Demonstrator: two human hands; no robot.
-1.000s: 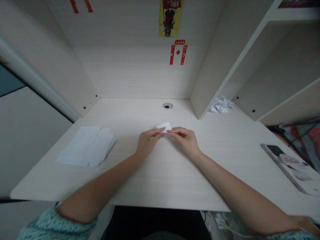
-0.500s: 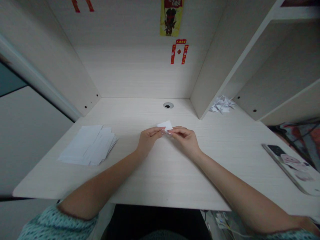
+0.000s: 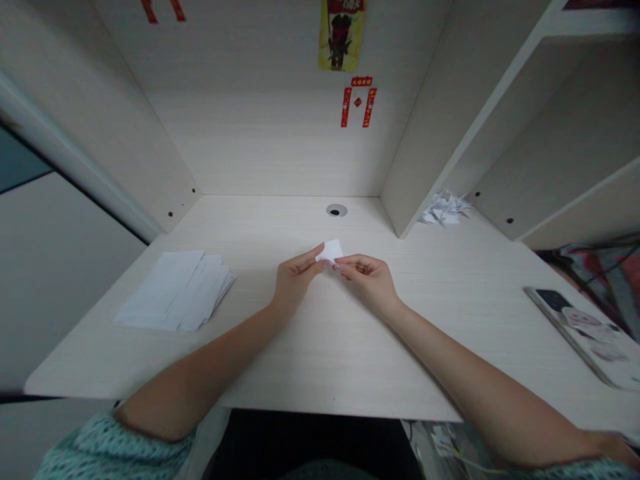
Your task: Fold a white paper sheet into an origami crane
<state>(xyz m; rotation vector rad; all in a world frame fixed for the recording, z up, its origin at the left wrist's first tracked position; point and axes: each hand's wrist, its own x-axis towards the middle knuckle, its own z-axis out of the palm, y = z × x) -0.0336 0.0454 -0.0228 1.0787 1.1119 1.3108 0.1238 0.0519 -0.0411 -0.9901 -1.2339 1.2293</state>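
A small white folded piece of paper (image 3: pixel 331 251) sits between my two hands at the middle of the pale wooden desk (image 3: pixel 320 347). My left hand (image 3: pixel 295 280) pinches its left side, with the forefinger raised along the paper's edge. My right hand (image 3: pixel 369 280) pinches the lower right corner with curled fingers. Both forearms reach in from the near edge of the desk.
A fanned stack of white paper sheets (image 3: pixel 175 290) lies at the left. Several folded white paper pieces (image 3: pixel 444 209) are heaped in the shelf nook at the right. A phone (image 3: pixel 583 327) lies at the far right. A cable hole (image 3: pixel 337 211) is at the back.
My left forefinger has risen along the paper's left edge, and the paper has tilted up slightly. My right hand has stayed in nearly the same spot.
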